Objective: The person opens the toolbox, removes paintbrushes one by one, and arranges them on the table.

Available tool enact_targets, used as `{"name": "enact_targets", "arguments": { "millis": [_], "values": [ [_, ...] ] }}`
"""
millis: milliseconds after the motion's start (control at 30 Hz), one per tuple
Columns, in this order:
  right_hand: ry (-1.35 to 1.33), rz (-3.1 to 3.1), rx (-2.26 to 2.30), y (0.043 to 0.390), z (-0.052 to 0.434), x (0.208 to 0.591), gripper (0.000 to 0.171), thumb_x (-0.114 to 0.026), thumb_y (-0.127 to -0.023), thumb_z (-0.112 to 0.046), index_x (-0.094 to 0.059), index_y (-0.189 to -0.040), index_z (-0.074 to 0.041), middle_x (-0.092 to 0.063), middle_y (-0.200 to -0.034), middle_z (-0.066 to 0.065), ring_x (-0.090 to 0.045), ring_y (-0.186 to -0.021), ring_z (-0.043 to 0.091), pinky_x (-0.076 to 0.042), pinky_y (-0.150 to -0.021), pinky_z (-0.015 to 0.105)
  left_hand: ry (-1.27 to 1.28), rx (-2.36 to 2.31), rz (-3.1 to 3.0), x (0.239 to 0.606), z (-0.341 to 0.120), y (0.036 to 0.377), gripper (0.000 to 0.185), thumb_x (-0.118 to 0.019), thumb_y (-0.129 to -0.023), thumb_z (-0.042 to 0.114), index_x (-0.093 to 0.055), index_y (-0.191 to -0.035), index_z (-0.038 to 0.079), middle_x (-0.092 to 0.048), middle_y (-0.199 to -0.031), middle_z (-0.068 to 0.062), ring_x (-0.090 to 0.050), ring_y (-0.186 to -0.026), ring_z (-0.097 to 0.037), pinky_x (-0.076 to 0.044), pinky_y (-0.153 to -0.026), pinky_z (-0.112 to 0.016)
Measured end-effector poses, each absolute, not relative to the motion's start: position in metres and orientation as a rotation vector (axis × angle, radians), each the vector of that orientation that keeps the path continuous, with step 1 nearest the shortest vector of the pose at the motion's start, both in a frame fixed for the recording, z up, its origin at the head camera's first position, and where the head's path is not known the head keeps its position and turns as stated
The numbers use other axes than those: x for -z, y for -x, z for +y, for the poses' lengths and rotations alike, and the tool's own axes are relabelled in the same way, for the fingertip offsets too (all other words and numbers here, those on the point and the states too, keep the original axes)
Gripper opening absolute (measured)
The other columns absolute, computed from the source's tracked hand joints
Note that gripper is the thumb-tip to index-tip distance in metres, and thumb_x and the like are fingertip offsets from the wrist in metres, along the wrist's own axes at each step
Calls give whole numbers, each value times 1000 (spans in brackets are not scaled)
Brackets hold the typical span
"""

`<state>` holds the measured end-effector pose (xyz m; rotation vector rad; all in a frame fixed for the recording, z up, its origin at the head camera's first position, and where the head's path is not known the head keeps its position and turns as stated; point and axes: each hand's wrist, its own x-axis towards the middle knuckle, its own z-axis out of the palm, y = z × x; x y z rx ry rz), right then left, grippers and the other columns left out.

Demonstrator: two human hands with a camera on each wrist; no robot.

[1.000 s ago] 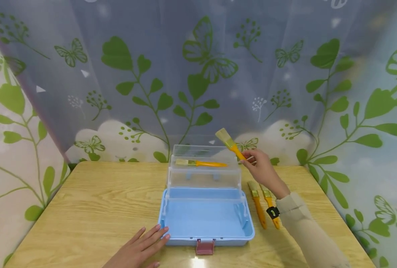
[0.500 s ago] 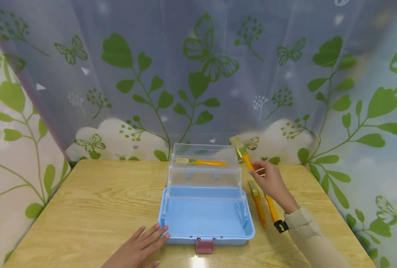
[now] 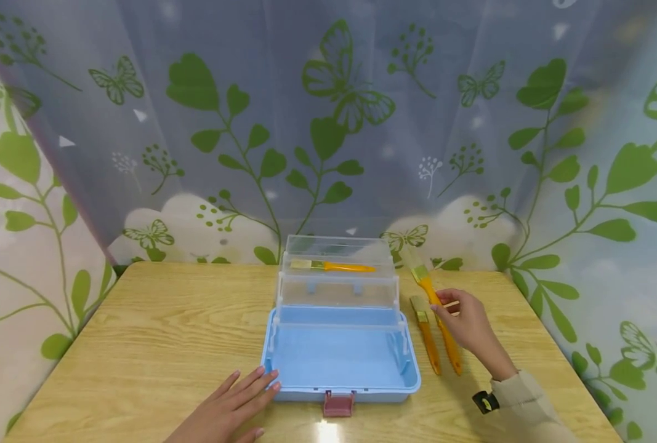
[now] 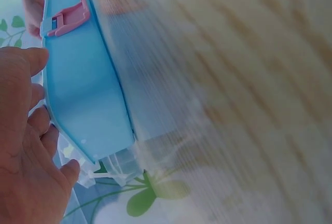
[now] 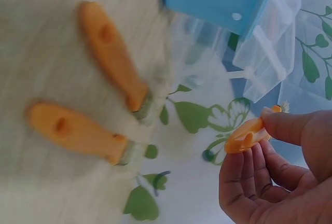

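My right hand (image 3: 467,317) pinches a paintbrush (image 3: 419,274) by its yellow-orange handle, bristles pointing up and left. In the right wrist view, the handle end (image 5: 244,138) sits between thumb and fingertips. Just below that hand, one brush (image 3: 428,341) and another brush (image 3: 451,351) lie on the table, right of a light-blue box (image 3: 339,389). My left hand (image 3: 228,406) has its fingers spread and touches the box's front left corner. A further paintbrush (image 3: 350,268) lies sideways in the upper clear tray (image 3: 383,271) raised behind the box.
The box stands open, its pink latch (image 3: 338,404) hanging at the front. Clear tiers and a lid rise at its back. A wooden table (image 3: 184,326) carries everything. A leaf-and-butterfly patterned curtain (image 3: 284,74) hangs behind and at both sides.
My right hand has moved right, down and nearer, carrying the paintbrush away from the clear trays to above the two brushes on the table. The left hand has stayed at the box corner.
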<state>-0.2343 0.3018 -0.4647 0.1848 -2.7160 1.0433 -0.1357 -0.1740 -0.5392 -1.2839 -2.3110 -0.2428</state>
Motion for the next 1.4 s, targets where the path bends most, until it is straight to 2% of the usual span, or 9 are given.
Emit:
{"name": "enact_targets", "arguments": {
  "millis": [133, 433, 567, 667, 800, 900, 1033, 1233, 1400],
  "values": [
    [-116, -2751, -1034, 226, 311, 474, 30, -70, -97, -10, -66, -120, 8, -68, -109, 24, -69, -90, 34, -60, -70, 36, 1280, 237, -2306, 539, -174, 135, 71, -57, -103, 44, -32, -161, 13, -20, -170, 3, -5, -158, -11, 6, -126, -25],
    [11, -2835, -1029, 215, 332, 486, 33, -67, -98, -12, -64, -120, 13, -66, -105, 25, -68, -91, 38, -60, -76, 45, 1266, 244, -2299, 541, -174, 133, 70, -55, -104, 45, -32, -161, 13, -22, -170, 3, -6, -158, -11, 6, -126, -25],
    [49, -2856, -999, 214, 342, 491, 31, -67, -97, -10, -65, -115, 14, -67, -100, 23, -69, -90, 39, -59, -79, 48, 1266, 244, -2302, 539, -174, 136, 71, -59, -102, 45, -35, -160, 12, -28, -168, -1, -8, -158, -12, 5, -126, -26],
    [98, -2893, -1005, 212, 350, 495, 30, -66, -96, -9, -65, -114, 15, -67, -98, 22, -70, -89, 38, -60, -76, 45, 1266, 246, -2304, 539, -174, 137, 71, -61, -101, 44, -36, -159, 12, -28, -168, -1, -8, -158, -11, 5, -126, -26],
    [145, -2962, -1000, 210, 358, 501, 33, -67, -96, -10, -64, -114, 18, -69, -97, 23, -69, -90, 38, -59, -72, 41, 1264, 239, -2298, 539, -174, 135, 70, -55, -104, 45, -31, -161, 14, -18, -170, 3, -6, -158, -10, 6, -125, -25],
    [151, -3001, -984, 209, 363, 504, 37, -68, -96, -13, -64, -114, 19, -70, -97, 22, -69, -89, 38, -58, -69, 40, 1252, 229, -2295, 540, -174, 134, 68, -51, -105, 46, -30, -162, 15, -18, -170, 4, -6, -158, -10, 6, -126, -25],
    [183, -3031, -967, 208, 368, 506, 36, -68, -96, -14, -64, -111, 19, -71, -95, 21, -69, -84, 32, -56, -68, 38, 1246, 231, -2302, 541, -173, 135, 69, -54, -104, 46, -31, -161, 14, -19, -170, 3, -7, -158, -10, 5, -126, -26],
    [207, -3071, -919, 206, 374, 507, 32, -69, -96, -14, -65, -105, 17, -71, -92, 21, -69, -80, 30, -57, -68, 41, 1265, 248, -2315, 543, -173, 133, 79, -69, -94, 45, -37, -159, 13, -24, -169, 3, -6, -158, -10, 7, -125, -24],
    [188, -3079, -870, 210, 375, 506, 33, -69, -95, -15, -65, -104, 16, -70, -94, 23, -68, -81, 31, -57, -70, 45, 1249, 236, -2313, 540, -172, 134, 74, -62, -99, 46, -35, -160, 13, -25, -169, 2, -7, -158, -10, 5, -126, -25]
  ]
}}
